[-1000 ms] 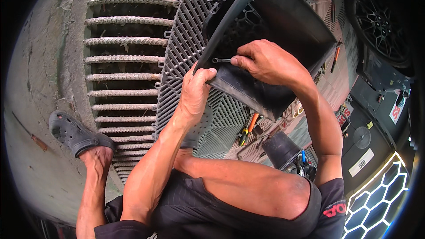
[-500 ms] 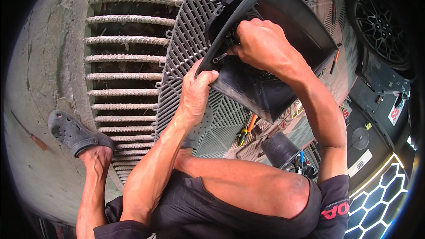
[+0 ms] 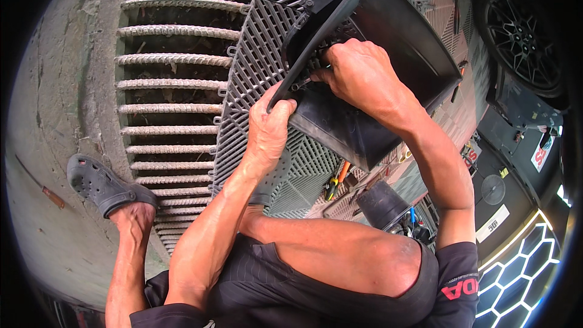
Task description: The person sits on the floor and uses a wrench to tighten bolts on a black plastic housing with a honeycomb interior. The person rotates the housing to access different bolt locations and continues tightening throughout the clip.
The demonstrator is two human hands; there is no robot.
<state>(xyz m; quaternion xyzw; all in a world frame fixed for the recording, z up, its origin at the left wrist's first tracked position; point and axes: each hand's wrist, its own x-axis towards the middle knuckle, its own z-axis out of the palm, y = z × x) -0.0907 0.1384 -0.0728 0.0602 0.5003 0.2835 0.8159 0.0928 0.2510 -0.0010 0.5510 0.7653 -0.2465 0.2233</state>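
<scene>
A large black plastic panel (image 3: 404,30), shaped like a deep trough, stands tilted in front of me. My left hand (image 3: 269,127) is closed on its near lower corner, thumb on the inner face and the fingers hidden behind the rim. Inside the trough my right hand (image 3: 359,73) is closed around a small metal wrench (image 3: 302,85). Only the wrench's end shows, close to the panel's inner edge; the rest is covered by my fingers. What the wrench touches is too dark to make out. A black bracket (image 3: 311,6) juts from the panel's far left side.
A ribbed steel drain grate (image 3: 176,59) runs along the left, beside grey plastic floor tiles (image 3: 255,54). Orange-handled pliers (image 3: 337,179) and a black bucket (image 3: 382,205) sit beyond my knee. A screwdriver (image 3: 51,196) lies far left; a car wheel (image 3: 523,39) stands at right.
My right hand has shifted slightly downward with the wrench, whose end now shows less clearly. The panel has tilted a little; my left hand keeps its hold on the corner.
</scene>
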